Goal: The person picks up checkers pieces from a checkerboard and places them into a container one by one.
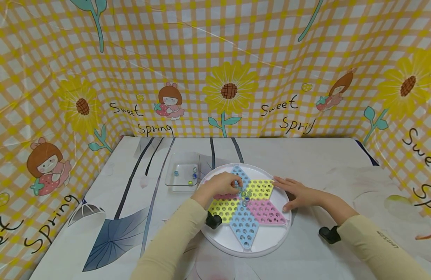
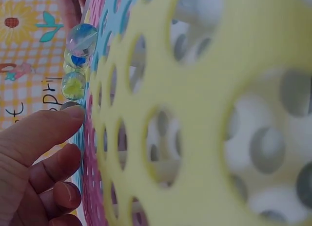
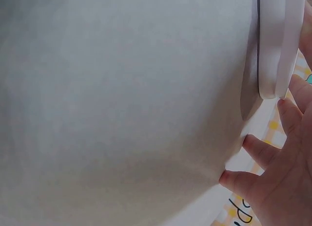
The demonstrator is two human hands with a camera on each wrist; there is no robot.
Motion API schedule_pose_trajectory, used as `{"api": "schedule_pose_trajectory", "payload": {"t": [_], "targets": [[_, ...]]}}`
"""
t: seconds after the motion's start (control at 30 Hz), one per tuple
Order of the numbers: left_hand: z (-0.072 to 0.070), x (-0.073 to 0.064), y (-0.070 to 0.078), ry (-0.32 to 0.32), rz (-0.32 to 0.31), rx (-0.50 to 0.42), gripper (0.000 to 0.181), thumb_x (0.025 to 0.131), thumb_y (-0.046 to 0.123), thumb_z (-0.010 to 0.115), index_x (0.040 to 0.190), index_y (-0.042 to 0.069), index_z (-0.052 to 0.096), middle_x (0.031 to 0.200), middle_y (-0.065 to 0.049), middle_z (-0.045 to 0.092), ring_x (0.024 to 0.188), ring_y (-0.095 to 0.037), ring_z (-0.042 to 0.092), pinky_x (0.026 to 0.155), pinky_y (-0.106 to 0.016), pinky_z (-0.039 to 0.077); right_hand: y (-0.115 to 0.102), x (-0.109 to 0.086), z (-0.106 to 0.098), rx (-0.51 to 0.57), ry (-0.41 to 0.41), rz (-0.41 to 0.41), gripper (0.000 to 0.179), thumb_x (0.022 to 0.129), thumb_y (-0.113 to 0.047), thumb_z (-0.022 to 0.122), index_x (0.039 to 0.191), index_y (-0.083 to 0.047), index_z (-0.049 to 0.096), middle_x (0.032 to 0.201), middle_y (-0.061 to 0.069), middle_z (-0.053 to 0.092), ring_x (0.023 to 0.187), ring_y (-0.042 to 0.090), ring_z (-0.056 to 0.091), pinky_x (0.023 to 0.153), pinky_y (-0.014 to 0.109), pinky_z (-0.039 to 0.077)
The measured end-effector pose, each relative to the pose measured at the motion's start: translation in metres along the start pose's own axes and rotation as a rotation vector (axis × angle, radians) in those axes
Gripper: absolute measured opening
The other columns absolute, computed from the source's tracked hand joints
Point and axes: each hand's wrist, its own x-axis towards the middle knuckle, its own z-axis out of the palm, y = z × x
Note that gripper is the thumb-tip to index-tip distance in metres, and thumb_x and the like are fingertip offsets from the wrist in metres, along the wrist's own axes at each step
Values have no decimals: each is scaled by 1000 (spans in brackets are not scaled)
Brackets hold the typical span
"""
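A round white Chinese checkers board (image 1: 271, 238) with a star of blue, yellow and pink perforated sections lies on the table. Several glass marbles (image 1: 249, 194) sit clustered at its centre. Over the pink section left of them is my left hand (image 1: 217, 186), fingers curled, thumb and index finger close to the centre. In the left wrist view a dark marble (image 2: 72, 104) shows partly under the fingertip, beside the other marbles (image 2: 73, 85). My right hand (image 1: 301, 194) rests with spread fingers at the board's right rim; the right wrist view shows fingertips (image 3: 248, 141) on or near the table surface.
Behind the board to the left stands a clear square box (image 1: 182, 186) holding several marbles (image 1: 195, 175). A printed white cloth (image 1: 324, 155) covers the table. A yellow checked curtain (image 1: 201, 46) closes off the back and sides.
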Motion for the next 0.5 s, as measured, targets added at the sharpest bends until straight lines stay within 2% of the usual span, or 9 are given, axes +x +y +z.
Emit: {"api": "schedule_pose_trajectory", "payload": {"t": [0.27,0.5], "targets": [[0,-1,1,-19,-10,-11,16,86,24,64,102,23,64,82,7,57,68,-7,50,62,-23,40,-2,-1,-1,1,-4,4,90,74,-39,72,140,2,27,147,28,10,129,55,6,96,71,6],[1,0,1,17,8,-30,14,84,23,66,98,20,66,75,7,55,64,-7,46,60,-21,38,-2,0,0,-4,-6,1,89,75,-39,71,140,2,27,147,27,11,129,55,6,96,71,6]]}}
